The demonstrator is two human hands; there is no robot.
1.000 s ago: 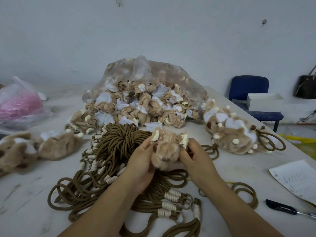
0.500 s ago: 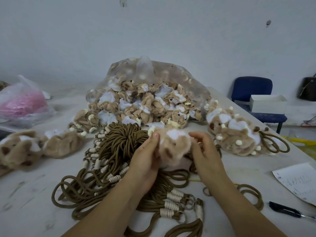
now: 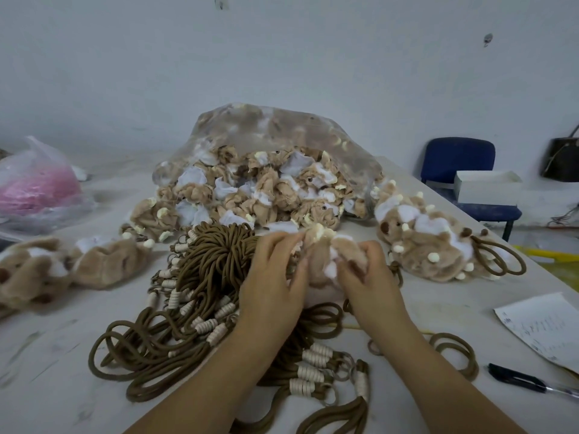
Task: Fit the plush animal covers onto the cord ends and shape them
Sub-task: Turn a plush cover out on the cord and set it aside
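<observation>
Both hands hold one tan and white plush animal cover (image 3: 326,255) above the table's middle. My left hand (image 3: 275,277) grips its left side with curled fingers. My right hand (image 3: 366,277) pinches its right side, fingers dug into the fur. Beneath them lies a big pile of brown cords (image 3: 213,277) with cream-wrapped ends and metal rings. The cord end inside the cover is hidden. A clear bag of unfitted covers (image 3: 266,183) sits behind the cords.
Fitted plush animals with cord loops lie in a heap at the right (image 3: 432,242) and at the left (image 3: 72,267). A bag with pink contents (image 3: 34,186) sits far left. A paper sheet (image 3: 545,330) and a black pen (image 3: 520,380) lie right. A blue chair (image 3: 463,170) stands beyond the table.
The cover has been turned and squeezed between the hands; its white patch now faces down between my fingers. Both hands closed tighter on it and stayed over the cord pile.
</observation>
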